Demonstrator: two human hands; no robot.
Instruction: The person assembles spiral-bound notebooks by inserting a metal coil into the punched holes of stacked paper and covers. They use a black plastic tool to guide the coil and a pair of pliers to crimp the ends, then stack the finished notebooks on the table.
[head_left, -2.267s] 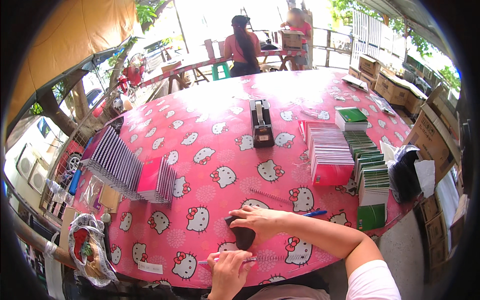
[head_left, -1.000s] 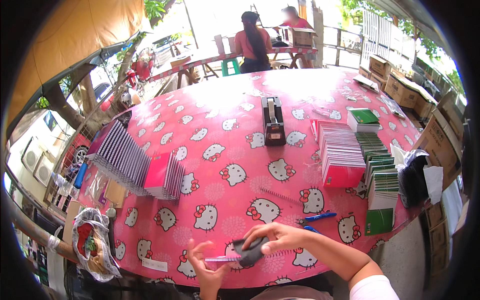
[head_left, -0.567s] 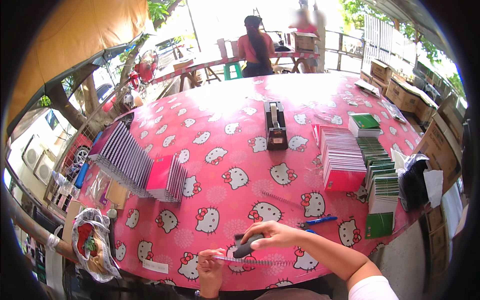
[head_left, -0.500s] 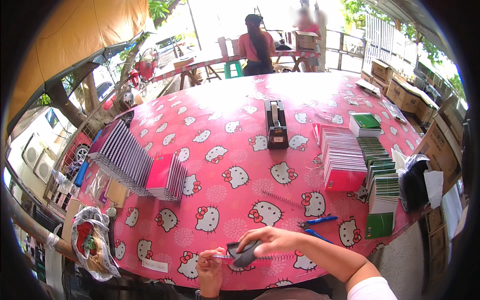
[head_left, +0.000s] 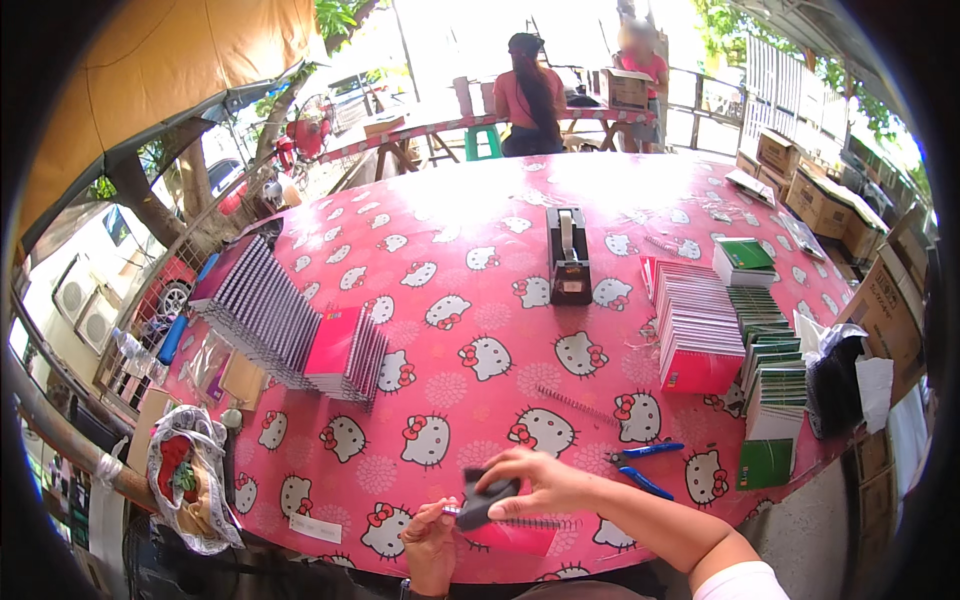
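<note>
At the near edge of the table, my left hand (head_left: 430, 545) pinches the left end of a pink spiral notebook (head_left: 530, 541). A coil (head_left: 548, 523) runs along the notebook's far edge, its right end sticking out past the cover. My right hand (head_left: 535, 480) grips a dark grey, stapler-like hand tool (head_left: 487, 503) from above. The tool sits over the coil's left end, close to my left fingertips; its jaws are hidden. Blue-handled cutting pliers (head_left: 645, 468) lie to the right of my right forearm, handles spread. Farther back rests a loose coil (head_left: 577, 404).
Stacked spiral notebooks (head_left: 258, 310) and a smaller pink stack (head_left: 345, 350) stand left. Pink notebooks (head_left: 700, 330) and green ones (head_left: 765, 465) line the right. A black tape dispenser (head_left: 570, 270) stands mid-table. A cloth-lined basket (head_left: 190, 480) is near left. Two people (head_left: 533, 100) are beyond the table.
The pink notebook's cover shows more, lying flatter below the coil. My right hand keeps the tool at the coil's left end. The whole view has shifted slightly.
</note>
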